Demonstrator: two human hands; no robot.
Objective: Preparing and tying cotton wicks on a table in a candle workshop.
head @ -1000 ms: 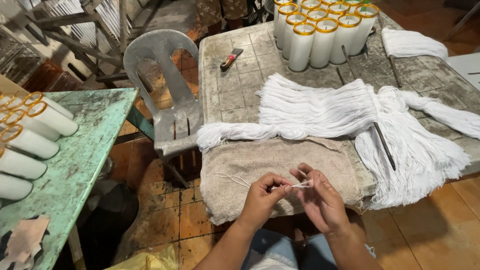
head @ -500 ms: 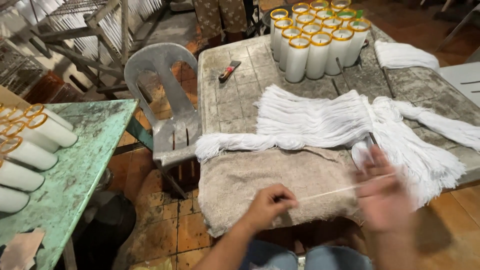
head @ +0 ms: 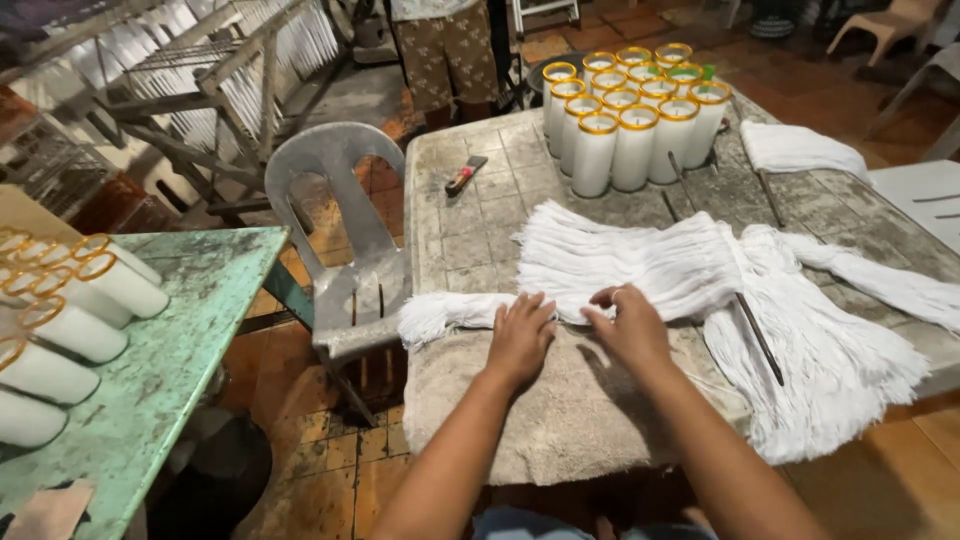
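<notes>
My left hand [head: 520, 338] lies palm down on the near edge of a wide bundle of white strings [head: 640, 262] spread across the tiled table [head: 480, 215]. My right hand [head: 630, 325] rests beside it, fingers curled onto the same strings. Both hands sit where the strings meet a beige cloth [head: 550, 420] that hangs over the table's front edge. Whether either hand pinches a strand cannot be seen. A thin dark rod [head: 758, 335] lies on the strings to the right.
Several white glass candles with yellow rims [head: 632, 120] stand at the table's back. A small knife [head: 465, 175] lies on the tiles. A grey plastic chair [head: 345, 250] stands left of the table, and a green table [head: 170, 350] with more candles [head: 70, 320] beyond it.
Earlier my hands held a single thin strand in front of me and my right hand drew it out to the right. Now both hands are down on the string bundle.
</notes>
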